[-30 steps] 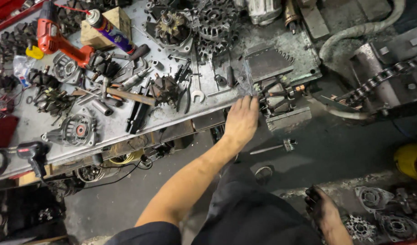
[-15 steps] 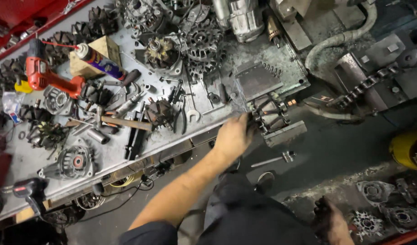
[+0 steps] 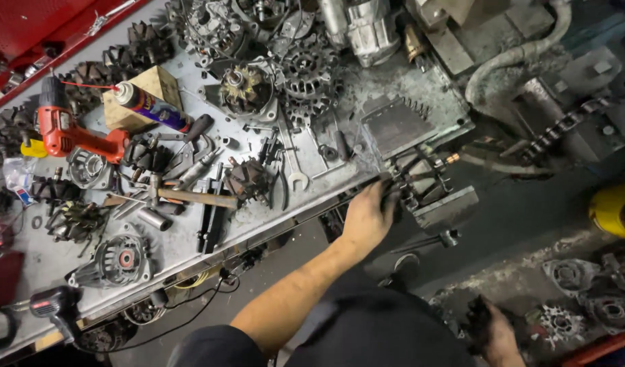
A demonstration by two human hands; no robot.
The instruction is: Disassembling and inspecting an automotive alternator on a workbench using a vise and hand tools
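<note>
While the left hand (image 3: 368, 216) reaches out from the body toward the bench vise (image 3: 431, 194) bolted at the front edge of the metal surface (image 3: 272, 217), its fingers (image 3: 389, 197) curl around the dark greasy part clamped at the vise's near side, pressed against it rather than spread; what exactly they pinch is too dark to tell. That vise sits at about three o'clock from the hand, overhanging the edge, probably so that work held there stays clear of the clutter. Down at five o'clock, low near the floor, the right hand (image 3: 493, 331) closes on a black, grimy lump (image 3: 477, 314), apparently a small machine part; its grip looks closed, though the fingers are mostly hidden. At ten o'clock from the left hand a hammer (image 3: 183, 197) with a wooden handle lies flat among loose rotors, and an open-end wrench (image 3: 292, 160) lies just beside it at twelve o'clock, both within easy reach. Farther off at ten o'clock an aerosol spray can (image 3: 149, 105), blue and yellow with a red cap and a thin red straw, lies tilted against a small wooden block (image 3: 146, 88); its label is a coloured band I leave unread. A red cordless drill (image 3: 71, 136) lies on its side at nine o'clock. Alternator housings (image 3: 248, 88) crowd the far side at twelve o'clock. A yellow container (image 3: 615, 211) shows at the right edge, at three o'clock.
</note>
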